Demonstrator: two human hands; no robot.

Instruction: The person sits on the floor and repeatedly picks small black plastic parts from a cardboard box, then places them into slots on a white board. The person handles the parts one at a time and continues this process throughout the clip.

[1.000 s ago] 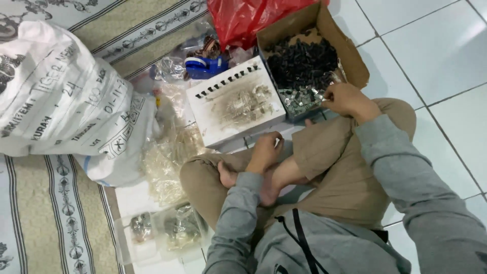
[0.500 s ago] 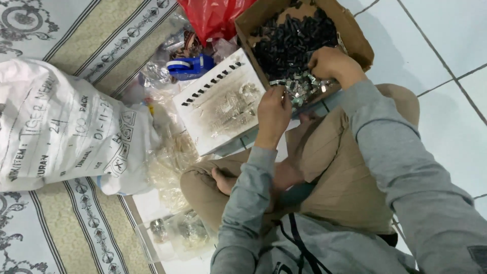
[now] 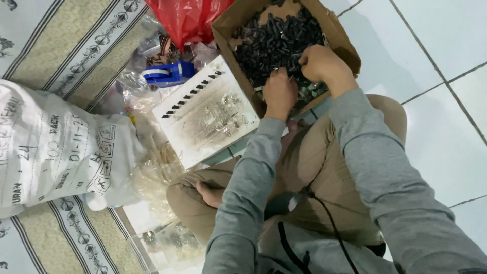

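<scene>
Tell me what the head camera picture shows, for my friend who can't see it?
A person sitting cross-legged on a tiled floor has the left hand and right hand reaching into a cardboard box of small black parts. Beside it lie a white tray, a blue tape dispenser and a big white sack.

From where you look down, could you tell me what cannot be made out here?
- Head view: fingertips of left hand and right hand, buried among small black parts in the cardboard box.
- Red bag: cut off by the top edge.
- Pieces on the white tray: too blurred.
</scene>
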